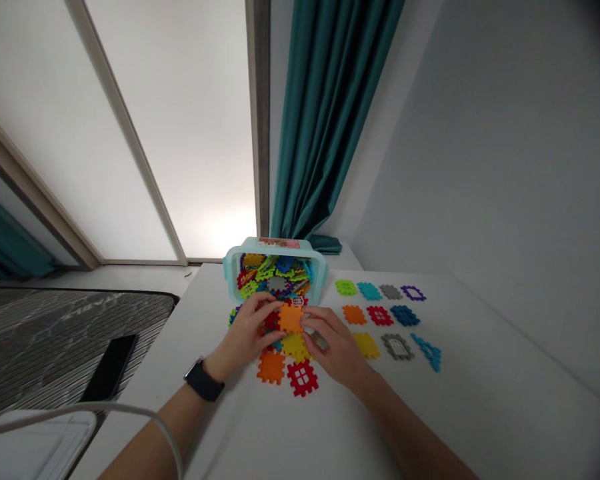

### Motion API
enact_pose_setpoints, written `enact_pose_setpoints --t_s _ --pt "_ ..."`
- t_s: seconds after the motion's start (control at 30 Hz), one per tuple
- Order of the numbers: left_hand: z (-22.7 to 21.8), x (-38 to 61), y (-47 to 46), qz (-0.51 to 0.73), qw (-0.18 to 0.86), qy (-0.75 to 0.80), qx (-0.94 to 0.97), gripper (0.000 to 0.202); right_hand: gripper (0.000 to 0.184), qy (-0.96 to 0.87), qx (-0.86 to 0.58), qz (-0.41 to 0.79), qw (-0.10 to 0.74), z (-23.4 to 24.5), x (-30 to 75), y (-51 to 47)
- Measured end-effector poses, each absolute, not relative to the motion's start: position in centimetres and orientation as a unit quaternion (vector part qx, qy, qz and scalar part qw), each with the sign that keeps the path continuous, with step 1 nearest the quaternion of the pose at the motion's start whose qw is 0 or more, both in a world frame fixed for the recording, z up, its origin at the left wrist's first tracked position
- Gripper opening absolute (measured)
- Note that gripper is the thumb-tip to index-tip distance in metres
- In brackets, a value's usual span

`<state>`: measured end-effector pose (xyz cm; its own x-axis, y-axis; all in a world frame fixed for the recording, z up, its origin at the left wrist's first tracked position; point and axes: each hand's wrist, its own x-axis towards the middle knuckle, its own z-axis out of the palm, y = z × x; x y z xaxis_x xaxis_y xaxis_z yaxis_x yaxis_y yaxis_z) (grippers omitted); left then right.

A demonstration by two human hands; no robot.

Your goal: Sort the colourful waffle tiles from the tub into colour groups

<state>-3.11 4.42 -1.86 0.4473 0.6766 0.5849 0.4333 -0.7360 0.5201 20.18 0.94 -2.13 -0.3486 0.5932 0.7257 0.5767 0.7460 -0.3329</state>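
Both hands meet over a pile of toothed plastic tiles on a white table (470, 413). My left hand (250, 330) and my right hand (333, 343) pinch the two sides of an orange square tile (291, 318), held just above the pile. Under it lie a yellow tile (295, 347), another orange tile (271, 367) and a red window tile (303, 378). A black watch (203, 380) is on my left wrist. Behind the hands a pale blue tub (275, 267) lies tipped on its side, full of mixed coloured tiles.
To the right, single tiles lie spread in rows: green (345, 287), teal (369, 291), grey (391, 291), purple frame (413, 293), orange (355, 314), red (380, 315), blue (405, 315), yellow (367, 345). A black phone (111, 375) lies on a striped mattress at left. A white cable (130, 417) crosses below.
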Motion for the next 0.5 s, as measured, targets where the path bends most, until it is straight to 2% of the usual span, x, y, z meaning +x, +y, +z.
enact_pose_setpoints --t_s 0.33,0.5 --pt "-1.2 -2.8 3.9 0.409 0.189 0.334 0.828 0.041 0.024 -0.817 -0.362 0.035 0.447 -2.5 20.2 0.9" --pt "-1.2 -1.8 3.3 0.354 0.268 0.307 0.842 0.032 0.016 -0.802 -0.382 0.073 0.454 -2.5 19.9 0.7"
